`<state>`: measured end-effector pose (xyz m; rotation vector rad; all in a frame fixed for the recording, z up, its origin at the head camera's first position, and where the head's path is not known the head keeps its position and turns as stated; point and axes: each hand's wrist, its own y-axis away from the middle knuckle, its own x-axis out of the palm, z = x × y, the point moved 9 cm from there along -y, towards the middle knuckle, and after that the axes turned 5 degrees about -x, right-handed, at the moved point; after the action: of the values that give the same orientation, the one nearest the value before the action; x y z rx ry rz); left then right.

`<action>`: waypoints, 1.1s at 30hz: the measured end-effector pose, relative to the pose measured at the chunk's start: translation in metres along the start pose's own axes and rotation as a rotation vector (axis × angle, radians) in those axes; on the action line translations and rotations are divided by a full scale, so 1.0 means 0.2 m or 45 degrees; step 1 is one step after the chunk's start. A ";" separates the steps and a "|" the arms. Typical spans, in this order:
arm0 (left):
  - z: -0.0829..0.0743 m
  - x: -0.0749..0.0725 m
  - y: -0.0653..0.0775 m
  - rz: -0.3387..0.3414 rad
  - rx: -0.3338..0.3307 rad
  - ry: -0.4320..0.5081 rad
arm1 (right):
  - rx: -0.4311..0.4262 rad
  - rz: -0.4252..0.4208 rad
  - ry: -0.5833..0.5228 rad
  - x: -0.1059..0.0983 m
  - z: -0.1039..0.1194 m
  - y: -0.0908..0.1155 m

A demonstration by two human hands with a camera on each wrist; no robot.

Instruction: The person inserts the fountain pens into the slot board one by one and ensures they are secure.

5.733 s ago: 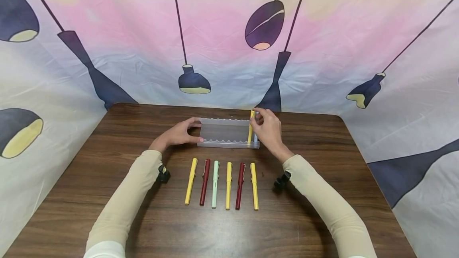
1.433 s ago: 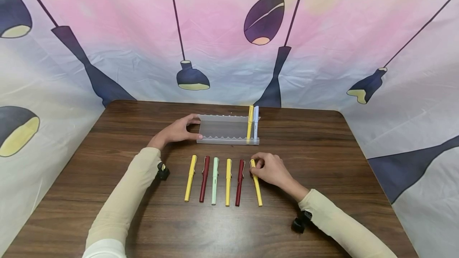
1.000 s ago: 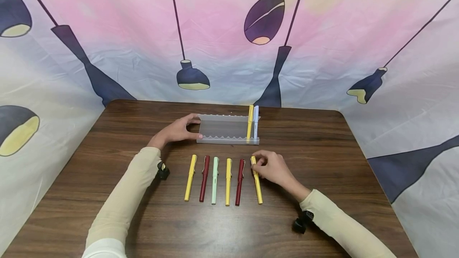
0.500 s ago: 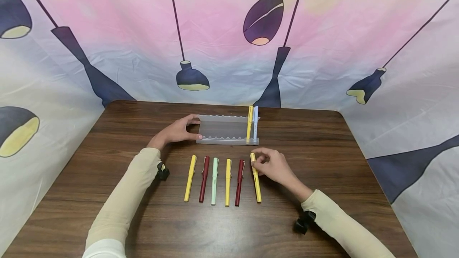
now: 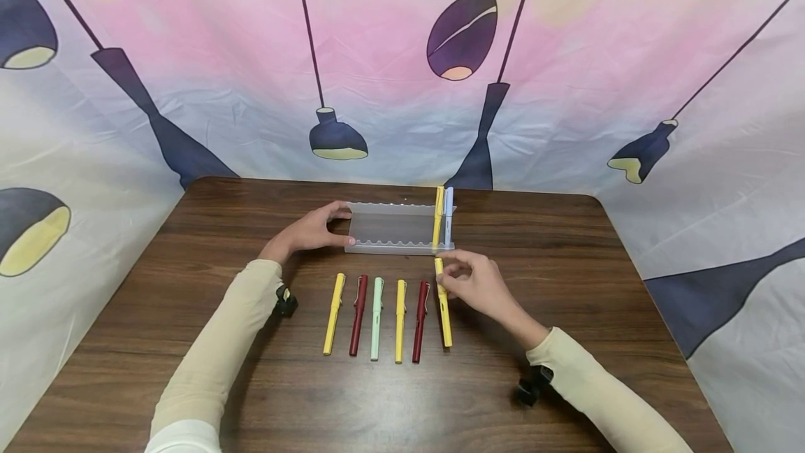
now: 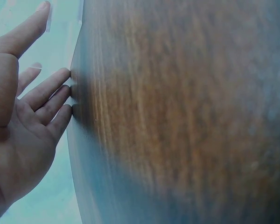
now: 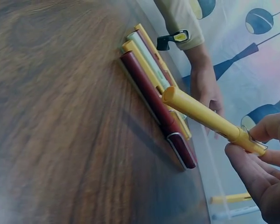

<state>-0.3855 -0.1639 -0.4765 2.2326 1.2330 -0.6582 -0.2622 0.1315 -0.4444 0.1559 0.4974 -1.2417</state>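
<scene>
My left hand (image 5: pixel 309 229) holds the left end of a clear plastic pen rack (image 5: pixel 390 229), thumb at its front corner and fingers behind. In the left wrist view the other fingers (image 6: pixel 51 100) lie fairly straight, tips at the table. The right hand (image 5: pixel 481 286) pinches a yellow pen (image 7: pixel 200 114) near its clip end between thumb and fingers. That pen is raised, its shadow on the table, just in front of the rack's right end. Another yellow pen (image 5: pixel 437 219) and a pale blue pen (image 5: pixel 448 219) stand side by side in the rack's right-hand notches.
Left of the held pen lies a row on the wooden table (image 5: pixel 283 397): a dark red pen (image 5: pixel 421 320), a yellow pen (image 5: pixel 400 320), a mint green pen (image 5: pixel 376 320), another dark red pen (image 5: pixel 358 313) and a yellow pen (image 5: pixel 334 313). A printed cloth (image 5: pixel 390 54) hangs behind.
After the first frame, the right hand let go of the racked yellow pen and took the row's rightmost yellow pen. It has since lifted that pen towards the rack. The left hand stays put.
</scene>
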 end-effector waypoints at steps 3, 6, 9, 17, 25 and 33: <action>0.00 0.00 0.00 -0.002 0.002 -0.006 | -0.030 -0.027 -0.017 -0.01 0.03 -0.02; 0.00 0.00 0.00 -0.003 0.001 -0.004 | -0.047 -0.052 -0.020 -0.03 0.06 -0.04; 0.00 0.00 0.00 -0.004 0.000 -0.001 | -0.054 -0.067 -0.003 -0.05 0.08 -0.06; 0.00 0.00 0.00 -0.007 -0.001 0.005 | -0.106 -0.120 0.014 -0.10 0.14 -0.13; 0.01 0.00 0.00 -0.006 0.016 0.022 | -0.185 -0.154 -0.024 -0.15 0.20 -0.20; 0.01 0.00 0.00 -0.003 -0.008 0.009 | -0.247 -0.180 0.062 -0.18 0.22 -0.26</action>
<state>-0.3865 -0.1645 -0.4782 2.2308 1.2400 -0.6472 -0.3069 0.1282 -0.3809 -0.0139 0.6771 -1.3218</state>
